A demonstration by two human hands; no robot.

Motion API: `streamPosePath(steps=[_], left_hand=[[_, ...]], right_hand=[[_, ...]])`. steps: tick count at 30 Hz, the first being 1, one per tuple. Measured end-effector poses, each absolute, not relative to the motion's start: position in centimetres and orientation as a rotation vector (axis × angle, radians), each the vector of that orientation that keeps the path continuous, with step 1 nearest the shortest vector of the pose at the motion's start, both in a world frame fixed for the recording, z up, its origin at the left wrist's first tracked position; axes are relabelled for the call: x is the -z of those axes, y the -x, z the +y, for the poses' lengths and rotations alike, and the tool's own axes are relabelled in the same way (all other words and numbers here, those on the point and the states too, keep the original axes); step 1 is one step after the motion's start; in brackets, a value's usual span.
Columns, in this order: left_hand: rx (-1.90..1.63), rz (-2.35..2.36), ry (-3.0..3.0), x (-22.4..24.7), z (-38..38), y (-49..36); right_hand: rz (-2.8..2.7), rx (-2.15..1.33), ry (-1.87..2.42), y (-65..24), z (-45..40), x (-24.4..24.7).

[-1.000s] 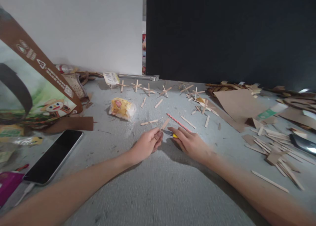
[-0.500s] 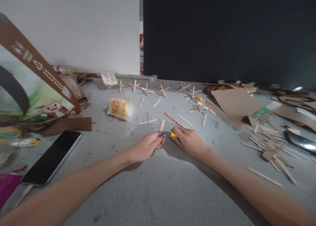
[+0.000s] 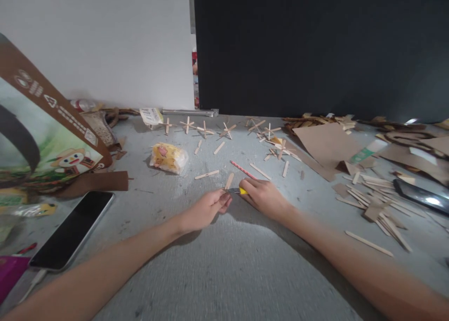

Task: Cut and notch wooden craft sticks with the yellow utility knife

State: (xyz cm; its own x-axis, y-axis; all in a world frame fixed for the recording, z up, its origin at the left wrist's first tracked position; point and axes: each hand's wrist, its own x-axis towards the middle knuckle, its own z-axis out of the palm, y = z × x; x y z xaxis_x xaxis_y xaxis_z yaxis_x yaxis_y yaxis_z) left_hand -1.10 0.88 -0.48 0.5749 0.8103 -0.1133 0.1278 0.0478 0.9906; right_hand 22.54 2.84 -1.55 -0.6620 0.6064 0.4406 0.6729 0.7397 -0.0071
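Observation:
My left hand (image 3: 206, 210) is closed, fingers pinched round a wooden craft stick (image 3: 229, 181) that points up and away from me. My right hand (image 3: 264, 197) grips a small yellow-handled tool (image 3: 242, 190); its grey metal end meets the stick at my left fingertips. Whether this is a pair of pliers or a knife, I cannot tell. A red patterned thin rod (image 3: 242, 169) lies just beyond my right hand, its near end reaching the fingers. Loose craft sticks lie around, including one (image 3: 206, 174) to the left and one (image 3: 260, 171) to the right.
Several star-shaped stick pieces (image 3: 227, 130) line the back. A yellow packet (image 3: 169, 158) stands left of centre. On the left are a phone (image 3: 73, 230) and a printed bag (image 3: 45, 129). Cardboard (image 3: 321, 146), a stick pile (image 3: 382, 209) and a shiny black object (image 3: 417, 196) occupy the right.
The view has shifted slightly, so everything sits a little further left. Both hands keep their grips, and the tool's metal end stays at the stick.

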Motion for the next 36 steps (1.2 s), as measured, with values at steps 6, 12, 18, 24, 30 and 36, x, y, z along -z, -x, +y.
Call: streamPosePath(steps=[6,12,18,24,30,36], left_hand=[[-0.673,0.785,-1.387,0.53,0.61,1.09],[-0.611,0.858,-1.471,0.34,0.57,0.91],[-0.631,0.857,-1.451,0.06,0.57,0.97],[-0.618,0.891,-1.503,-0.16,0.42,0.80],[-0.659,0.870,-1.499,-0.14,0.43,0.82],[-0.644,0.840,-1.559,-0.07,0.46,0.97]], right_hand=[[-2.492,0.250,0.905,-22.80,3.08,1.35],[-2.517,0.281,0.896,-22.68,2.95,1.64],[-2.497,0.326,0.897,-23.03,3.29,1.76],[-2.487,0.331,0.853,-22.72,3.15,1.71],[-2.476,0.358,0.824,-22.66,3.20,1.60],[-2.481,0.347,0.827,-22.85,3.40,1.92]])
